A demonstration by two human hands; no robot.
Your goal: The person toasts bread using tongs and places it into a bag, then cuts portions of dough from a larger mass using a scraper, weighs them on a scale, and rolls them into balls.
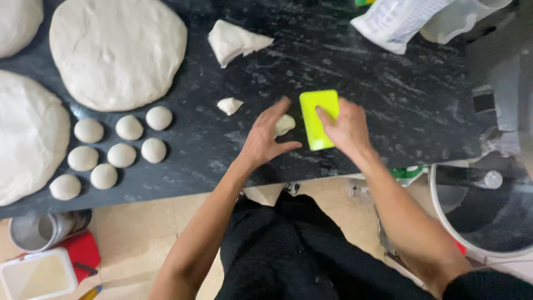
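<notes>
Black-clothed lap and two bare forearms nearest the lens, reaching up to a dark marbled worktop (pixel 388 83). Far left of the hands: three wide flattened dough discs (pixel 116 53), and below them eight small dough balls (pixel 121 155) in loose rows. Closer in, just left of the left hand: a small torn scrap of dough (pixel 229 105); above it, well apart, a bigger triangular dough chunk (pixel 236 41). Left hand (pixel 266 139) half open, fingers curled loosely over a small dough piece (pixel 285 124), touching it rather than gripping tight. Right hand (pixel 347 130) just beside, closed on a lime-green scraper (pixel 317 119), thumb across its face, blade edge resting near the dough piece. Far right and above: a white flour bag (pixel 397 19) and a clear plastic jug (pixel 461 19); lower right, off the worktop edge, a white-rimmed round bowl (pixel 438 214).

Judged from the layout: portioning in hand, one freshly cut piece lying between the hands, not yet rounded. Next move probably calls for cupping the piece under the left palm and rolling it smooth, then setting it with the balls on the left, scraper kept clear or parked.
</notes>
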